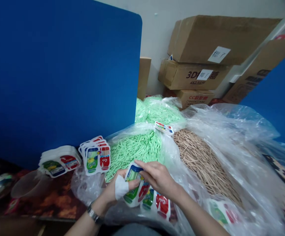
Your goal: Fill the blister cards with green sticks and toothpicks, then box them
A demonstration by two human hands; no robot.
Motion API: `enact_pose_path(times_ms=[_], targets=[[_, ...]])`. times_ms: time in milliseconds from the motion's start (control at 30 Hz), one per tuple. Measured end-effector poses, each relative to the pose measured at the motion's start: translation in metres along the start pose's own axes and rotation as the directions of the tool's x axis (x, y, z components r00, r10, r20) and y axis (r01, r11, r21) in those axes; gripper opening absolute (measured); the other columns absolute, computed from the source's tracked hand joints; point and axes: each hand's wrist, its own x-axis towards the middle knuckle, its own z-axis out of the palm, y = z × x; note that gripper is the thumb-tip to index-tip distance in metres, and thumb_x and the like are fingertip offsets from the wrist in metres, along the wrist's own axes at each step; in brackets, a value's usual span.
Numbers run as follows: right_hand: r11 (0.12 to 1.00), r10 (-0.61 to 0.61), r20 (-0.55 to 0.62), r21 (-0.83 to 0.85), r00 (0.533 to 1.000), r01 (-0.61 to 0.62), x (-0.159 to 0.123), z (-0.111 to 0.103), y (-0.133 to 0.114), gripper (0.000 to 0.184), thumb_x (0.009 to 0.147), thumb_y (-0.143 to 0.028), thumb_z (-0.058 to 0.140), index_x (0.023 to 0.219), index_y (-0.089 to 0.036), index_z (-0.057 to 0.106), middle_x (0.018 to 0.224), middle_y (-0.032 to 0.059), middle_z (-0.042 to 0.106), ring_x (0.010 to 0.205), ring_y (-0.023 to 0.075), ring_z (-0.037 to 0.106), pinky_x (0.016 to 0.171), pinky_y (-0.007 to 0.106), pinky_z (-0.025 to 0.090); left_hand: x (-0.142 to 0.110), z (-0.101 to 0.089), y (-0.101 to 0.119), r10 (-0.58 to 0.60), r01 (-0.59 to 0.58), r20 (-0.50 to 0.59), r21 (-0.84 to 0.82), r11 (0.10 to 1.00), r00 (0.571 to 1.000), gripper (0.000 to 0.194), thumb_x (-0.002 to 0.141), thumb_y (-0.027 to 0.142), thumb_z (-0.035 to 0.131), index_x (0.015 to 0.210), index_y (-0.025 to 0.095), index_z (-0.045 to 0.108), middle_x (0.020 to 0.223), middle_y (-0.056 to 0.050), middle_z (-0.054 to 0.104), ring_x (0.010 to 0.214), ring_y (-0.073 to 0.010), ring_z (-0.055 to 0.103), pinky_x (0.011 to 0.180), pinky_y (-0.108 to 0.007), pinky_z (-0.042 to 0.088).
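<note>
Two bare forearms reach in from the bottom edge and meet at the lower centre of the frame. The left hand [111, 190], with one white wrap [121, 187] around the base of its thumb and a single watch [94, 214] on its wrist, is closed on one printed pack [132, 197], thumb across the front, fingers behind. The right hand [158, 175] comes in palm down, its fingers bent and drawn close together at the pack's upper right edge; whether they pinch it or only touch it, I cannot tell. The held pack is tilted, just above another pack [162, 206] at bottom centre. One more lies near mid-frame on the plastic, one shows through clear film at lower right, and at left there are two groups, a fanned set [97, 159] and a neat stack [58, 162], too overlapped to count. Behind the hands spreads one heap of green sticks [135, 146], with one heap of brown sticks [204, 160] to its right. Three cartons [221, 37] are piled at upper right.
</note>
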Motion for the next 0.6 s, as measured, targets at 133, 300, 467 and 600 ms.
enact_pose_path(times_ms=[133, 300, 467, 600], targets=[[0.994, 0.103, -0.092, 0.05, 0.99, -0.099, -0.002, 0.004, 0.001, 0.04, 0.094, -0.027, 0.046, 0.134, -0.024, 0.047, 0.101, 0.0074, 0.07, 0.085, 0.0191, 0.065, 0.074, 0.033, 0.052, -0.009, -0.002, -0.002, -0.022, 0.021, -0.015, -0.058, 0.998, 1.0, 0.03, 0.072, 0.036, 0.076, 0.088, 0.012, 0.07, 0.07, -0.004, 0.068, 0.063, -0.0151, 0.061, 0.061, -0.025, 0.047], [0.984, 0.15, -0.047, 0.106, 0.988, -0.144, 0.0, 0.005, -0.008, 0.037, 0.094, -0.027, 0.046, 0.13, -0.021, 0.051, 0.091, 0.0062, 0.07, 0.077, 0.0173, 0.064, 0.07, 0.029, 0.049, -0.011, -0.007, -0.008, -0.032, 0.024, -0.076, -0.105, 0.994, 0.997, 0.031, 0.074, 0.036, 0.074, 0.09, 0.01, 0.07, 0.07, -0.005, 0.07, 0.062, -0.0152, 0.062, 0.059, -0.023, 0.046], [0.948, 0.224, -0.003, 0.233, 0.975, -0.217, 0.001, 0.004, -0.002, 0.036, 0.095, -0.03, 0.043, 0.129, -0.023, 0.049, 0.08, 0.0009, 0.066, 0.069, 0.0141, 0.062, 0.066, 0.026, 0.048, -0.006, -0.015, -0.012, 0.001, -0.001, -0.08, -0.007, 1.0, 0.997, 0.033, 0.071, 0.034, 0.076, 0.092, 0.011, 0.069, 0.075, -0.005, 0.07, 0.065, -0.017, 0.062, 0.061, -0.025, 0.048], [0.896, 0.441, -0.044, 0.085, 0.896, -0.437, -0.004, 0.01, 0.039, 0.03, 0.098, -0.029, 0.032, 0.118, -0.018, 0.052, 0.089, 0.0031, 0.067, 0.072, 0.0132, 0.063, 0.065, 0.024, 0.047, -0.001, -0.04, -0.012, 0.051, -0.012, -0.238, 0.163, 0.987, 0.97, 0.034, 0.071, 0.039, 0.073, 0.089, 0.011, 0.069, 0.078, -0.006, 0.071, 0.068, -0.0196, 0.063, 0.062, -0.027, 0.048]])
